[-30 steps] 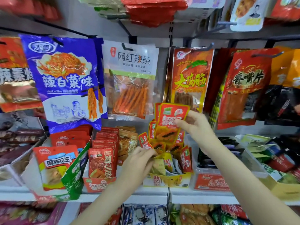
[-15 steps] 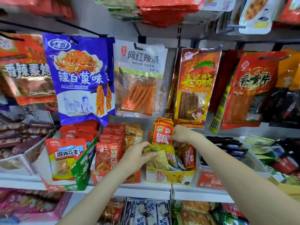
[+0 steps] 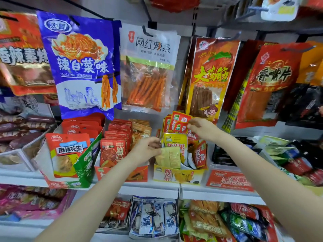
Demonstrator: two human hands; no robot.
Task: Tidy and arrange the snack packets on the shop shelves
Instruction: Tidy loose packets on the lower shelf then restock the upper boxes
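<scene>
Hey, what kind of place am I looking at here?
Most likely a small shop's snack aisle. Big packets such as the blue bag hang on hooks, a white shelf carries open display boxes like the yellow box, and more packets fill the shelf below.

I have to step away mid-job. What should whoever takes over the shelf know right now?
Left hand pinches a yellow packet at the front of the yellow box.
Right hand holds the red packets upright at the back of that box.
Done: red stack gathered and standing.
Left: seat both, then straighten the loose red packets leaning at the box's right side.
</scene>
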